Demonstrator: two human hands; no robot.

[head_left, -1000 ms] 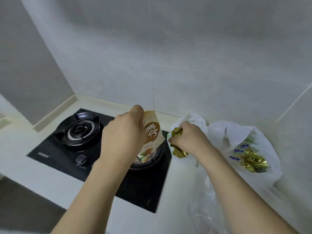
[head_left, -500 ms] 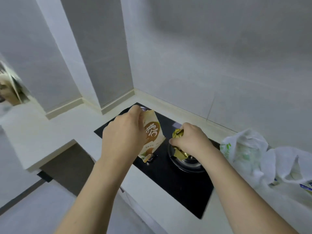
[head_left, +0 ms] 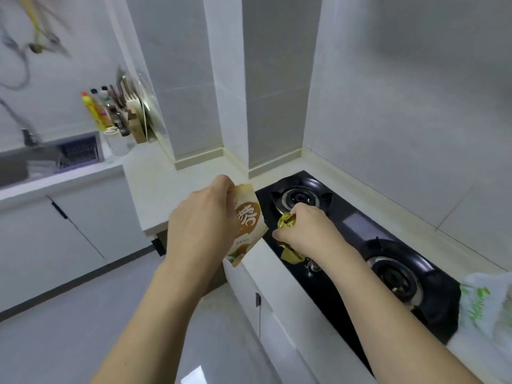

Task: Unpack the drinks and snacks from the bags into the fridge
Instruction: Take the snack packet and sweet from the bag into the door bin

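Snack pouch (head_left: 248,225): pinched at its top by the left hand (head_left: 202,225), held in the air beside the hob (head_left: 360,245).
Gold packet (head_left: 286,221): clenched in the right hand (head_left: 307,231).
Carry: fridge unseen — keep both grips firm while turning to find it.
Bag (head_left: 484,306): on the counter, far right.

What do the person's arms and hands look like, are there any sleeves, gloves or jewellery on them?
Both forearms are bare as far as the picture shows, with no sleeve in sight. The left hand and the right hand wear no gloves. No watch, bracelet or ring shows on either wrist or on the fingers that can be seen.
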